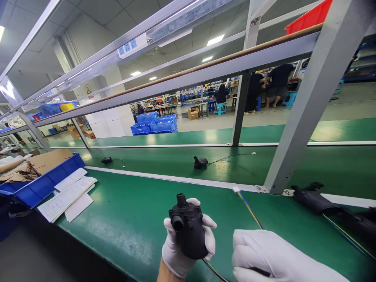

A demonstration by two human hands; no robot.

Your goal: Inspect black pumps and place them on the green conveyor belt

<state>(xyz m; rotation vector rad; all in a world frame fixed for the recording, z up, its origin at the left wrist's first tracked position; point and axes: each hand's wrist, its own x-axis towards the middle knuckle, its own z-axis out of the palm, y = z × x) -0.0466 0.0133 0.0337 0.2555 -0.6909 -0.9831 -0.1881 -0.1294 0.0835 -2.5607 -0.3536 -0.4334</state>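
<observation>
My left hand, in a white glove, is wrapped round a black plastic pump with two round ports, one pointing up and one toward me. A thin multicoloured cable leaves the pump's underside and runs toward my right hand. That hand, also gloved, is closed in a fist to the right of the pump. Something dark shows between its fingers, but I cannot make out what. Above the fist a cable end with a white connector reaches the white rail; my glove hides where it comes from.
More black pumps with leads lie on the green conveyor, one being a pump mid-belt. Dark units lie at right beside a metal post. Papers and a blue bin with cardboard stand left, near another person's gloved hand.
</observation>
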